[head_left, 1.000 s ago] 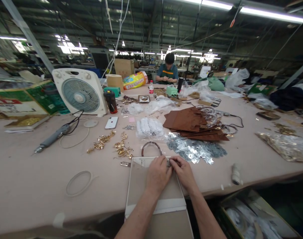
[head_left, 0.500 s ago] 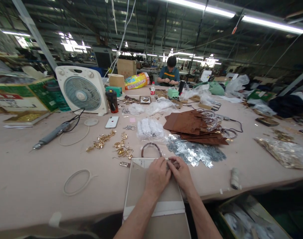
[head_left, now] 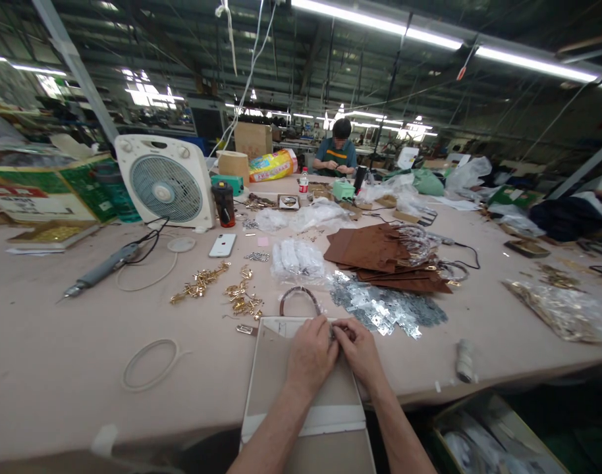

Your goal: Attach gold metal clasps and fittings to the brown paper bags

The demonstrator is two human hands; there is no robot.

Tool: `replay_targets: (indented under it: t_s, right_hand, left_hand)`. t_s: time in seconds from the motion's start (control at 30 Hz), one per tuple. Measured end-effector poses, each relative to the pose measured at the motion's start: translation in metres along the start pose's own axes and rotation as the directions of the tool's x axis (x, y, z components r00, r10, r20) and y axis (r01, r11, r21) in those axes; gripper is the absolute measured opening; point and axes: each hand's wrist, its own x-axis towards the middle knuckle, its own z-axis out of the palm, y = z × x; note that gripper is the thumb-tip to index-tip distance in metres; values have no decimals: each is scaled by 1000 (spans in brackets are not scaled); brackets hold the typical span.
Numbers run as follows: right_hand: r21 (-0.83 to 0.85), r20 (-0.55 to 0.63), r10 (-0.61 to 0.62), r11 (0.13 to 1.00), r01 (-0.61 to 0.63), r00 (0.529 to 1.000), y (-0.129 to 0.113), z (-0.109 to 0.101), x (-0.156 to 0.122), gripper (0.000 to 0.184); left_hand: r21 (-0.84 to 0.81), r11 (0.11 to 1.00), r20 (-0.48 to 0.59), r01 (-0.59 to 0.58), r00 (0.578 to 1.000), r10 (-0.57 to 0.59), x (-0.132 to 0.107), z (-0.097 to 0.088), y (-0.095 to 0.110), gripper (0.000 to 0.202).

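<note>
A light beige bag panel with a white border lies at the table's front edge and hangs over it. From its top rises a brown looped handle, and a small metal buckle on a strap pokes out at its left corner. My left hand rests on the panel's upper right, fingers bent toward the corner. Against it, my right hand is closed, with thumb and fingers pinched at the same corner. Something small and dark sits between the fingertips, mostly hidden.
Flat silver metal plates lie just beyond my hands, near stacked brown leather pieces. Gold fittings, a phone, an electric screwdriver and a fan are to the left. A co-worker sits across the table.
The view has tilted slightly, so the scene sits a little lower. My hands stay at the same corner, with only small finger movement.
</note>
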Motion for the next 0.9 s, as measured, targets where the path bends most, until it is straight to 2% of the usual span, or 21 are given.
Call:
replay_targets:
  t_s: [0.37, 0.57, 0.73, 0.9]
  right_hand:
    - [-27, 31, 12, 1000, -11, 999, 3, 0, 2, 19]
    - [-61, 25, -25, 998, 27, 999, 0, 0, 0, 22]
    - [-106, 7, -31, 994, 32, 999, 3, 3, 1, 23]
    - [-25, -21, 42, 999, -43, 999, 8, 2, 1, 30]
  left_hand:
    - [-21, 1000, -42, -22, 999, 21, 0, 4, -3, 35]
    - [-70, 997, -72, -42, 997, 37, -2, 3, -3, 42]
    - [-198, 977, -164, -79, 985, 47, -3, -1, -2, 57]
    - [-300, 953, -301, -31, 951, -64, -2, -14, -9, 58]
